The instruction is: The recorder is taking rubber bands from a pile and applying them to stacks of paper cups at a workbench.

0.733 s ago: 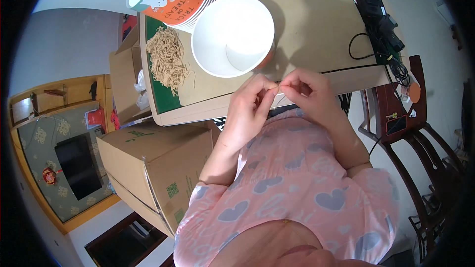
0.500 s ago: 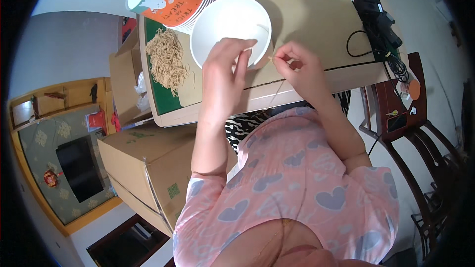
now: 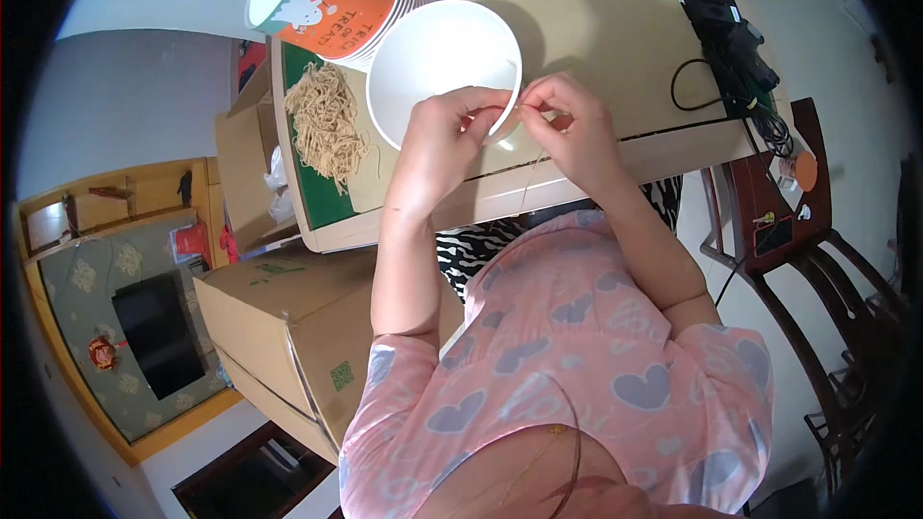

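A white paper bucket (image 3: 437, 53) with a round open mouth stands on the table in front of me. My left hand (image 3: 444, 130) reaches over its near rim, thumb and fingers closed on the rim's right side. Just outside that spot my right hand (image 3: 575, 125) pinches a thin tan string (image 3: 532, 173), whose tail hangs past the table's front edge. The fingertips of both hands almost meet at the rim; what lies exactly between them is too small to make out. To the left, a loose heap of tan strings (image 3: 327, 125) lies on the table.
A tilted stack of nested paper buckets (image 3: 346, 5), orange and green outside, lies behind the string heap. Black adapters and cables (image 3: 735, 48) run along the table's right side. A large cardboard box (image 3: 288, 327) stands at the left, a dark wooden chair (image 3: 784, 202) at the right.
My right hand has moved left and up to the bucket's rim, bringing the string along. My left fingers have shifted from inside the mouth to the rim's right side. The bucket has moved slightly.
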A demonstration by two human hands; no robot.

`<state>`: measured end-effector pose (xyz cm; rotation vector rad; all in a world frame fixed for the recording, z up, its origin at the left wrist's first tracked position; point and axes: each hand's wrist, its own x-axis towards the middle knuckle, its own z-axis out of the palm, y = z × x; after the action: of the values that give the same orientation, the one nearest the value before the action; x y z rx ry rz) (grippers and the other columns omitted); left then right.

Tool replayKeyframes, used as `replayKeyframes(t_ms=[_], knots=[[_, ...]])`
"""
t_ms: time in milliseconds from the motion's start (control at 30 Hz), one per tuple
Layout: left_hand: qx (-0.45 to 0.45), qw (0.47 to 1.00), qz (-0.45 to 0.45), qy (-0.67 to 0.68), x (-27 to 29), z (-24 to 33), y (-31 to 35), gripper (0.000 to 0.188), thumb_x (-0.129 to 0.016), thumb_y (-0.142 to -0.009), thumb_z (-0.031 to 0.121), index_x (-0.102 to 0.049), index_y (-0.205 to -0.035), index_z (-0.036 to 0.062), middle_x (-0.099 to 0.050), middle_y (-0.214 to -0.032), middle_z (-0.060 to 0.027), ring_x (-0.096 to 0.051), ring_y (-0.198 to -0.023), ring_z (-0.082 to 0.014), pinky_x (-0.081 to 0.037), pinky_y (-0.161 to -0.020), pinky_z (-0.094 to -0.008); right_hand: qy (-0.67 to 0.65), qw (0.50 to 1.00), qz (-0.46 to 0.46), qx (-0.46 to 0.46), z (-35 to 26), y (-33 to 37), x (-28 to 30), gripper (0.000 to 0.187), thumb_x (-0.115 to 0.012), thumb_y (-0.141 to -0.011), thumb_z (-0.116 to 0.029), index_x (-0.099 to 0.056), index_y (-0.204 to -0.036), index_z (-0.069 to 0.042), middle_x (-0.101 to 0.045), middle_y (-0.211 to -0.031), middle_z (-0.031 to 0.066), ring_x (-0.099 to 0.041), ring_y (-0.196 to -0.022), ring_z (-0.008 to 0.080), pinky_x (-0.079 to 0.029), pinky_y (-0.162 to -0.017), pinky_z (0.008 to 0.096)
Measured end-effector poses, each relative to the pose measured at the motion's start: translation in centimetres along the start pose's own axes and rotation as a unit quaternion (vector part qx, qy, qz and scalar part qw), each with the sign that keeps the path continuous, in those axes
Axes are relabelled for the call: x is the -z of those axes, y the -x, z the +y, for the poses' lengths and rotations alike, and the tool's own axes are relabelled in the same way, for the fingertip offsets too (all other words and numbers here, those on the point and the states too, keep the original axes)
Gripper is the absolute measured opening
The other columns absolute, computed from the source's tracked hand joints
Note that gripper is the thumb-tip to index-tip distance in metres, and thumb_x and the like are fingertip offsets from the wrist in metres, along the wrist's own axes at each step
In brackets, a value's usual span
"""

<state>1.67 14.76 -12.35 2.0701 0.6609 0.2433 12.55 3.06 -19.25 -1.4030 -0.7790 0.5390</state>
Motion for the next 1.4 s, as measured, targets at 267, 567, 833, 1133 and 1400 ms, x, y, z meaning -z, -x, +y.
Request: replayKeyframes(t_ms=[267, 567, 833, 1133, 1400], knots=[[-0.012, 1.0, 0.006, -0.009, -0.2, 0.2, -0.2, 0.017, -0.063, -0.083, 0.002, -0.069, -0.099, 0.0015, -0.069, -0.082, -0.0126, -0.062, -0.068, -0.0162, -0.049, -0.065, -0.029, 0.002, 0.999, 0.013, 0.03, -0.1, -0.3, 0.1, 0.008, -0.065, -0.08, -0.005, -0.058, -0.084, -0.003, -0.06, -0.083, 0.0058, -0.063, -0.075, 0.0157, -0.052, -0.057, 0.027], [0.01, 0.997, 0.081, 0.005, -0.4, 1.1, 0.8, 0.006, -0.062, -0.085, 0.004, -0.063, -0.087, -0.0022, -0.066, -0.074, -0.0083, -0.063, -0.068, -0.0136, -0.049, -0.062, -0.0273, -0.233, 0.961, -0.061, -0.136, -0.9, 0.9, 1.5, 0.017, -0.056, -0.089, -0.005, -0.053, -0.106, -0.003, -0.067, -0.091, 0.0065, -0.062, -0.073, 0.0112, -0.049, -0.06, 0.0222], [0.035, 0.991, 0.01, 0.132, 1.0, 0.9, 1.4, 0.005, -0.059, -0.089, 0.004, -0.06, -0.088, -0.0007, -0.065, -0.081, -0.005, -0.058, -0.074, -0.0086, -0.048, -0.065, -0.0235, -0.081, 0.996, -0.015, 0.013, -4.3, 0.8, -0.7, 0.031, -0.056, -0.087, 0.001, -0.051, -0.117, -0.007, -0.066, -0.088, 0.0058, -0.063, -0.071, 0.0116, -0.05, -0.058, 0.0247], [0.007, 0.988, 0.02, 0.15, 0.7, 0.2, 0.9, 0.021, -0.062, -0.084, 0.003, -0.054, -0.104, 0.0006, -0.06, -0.08, -0.0016, -0.056, -0.076, -0.008, -0.046, -0.068, -0.0243, 0.151, 0.978, -0.013, 0.14, -4.5, -0.5, -1.2, 0.039, -0.059, -0.083, 0.002, -0.051, -0.119, -0.012, -0.063, -0.079, 0.0074, -0.062, -0.063, 0.0172, -0.048, -0.055, 0.0305], [0.103, 0.91, -0.027, 0.401, 1.5, -0.1, -0.3, 0.03, -0.055, -0.085, 0.004, -0.047, -0.113, -0.0015, -0.058, -0.079, -0.006, -0.06, -0.074, -0.0154, -0.05, -0.068, -0.0283, -0.049, 0.997, -0.057, -0.001, -3.6, -1.5, -0.5, 0.036, -0.062, -0.084, 0.0, -0.053, -0.118, -0.01, -0.062, -0.077, 0.0004, -0.057, -0.068, 0.0071, -0.046, -0.06, 0.0234]])
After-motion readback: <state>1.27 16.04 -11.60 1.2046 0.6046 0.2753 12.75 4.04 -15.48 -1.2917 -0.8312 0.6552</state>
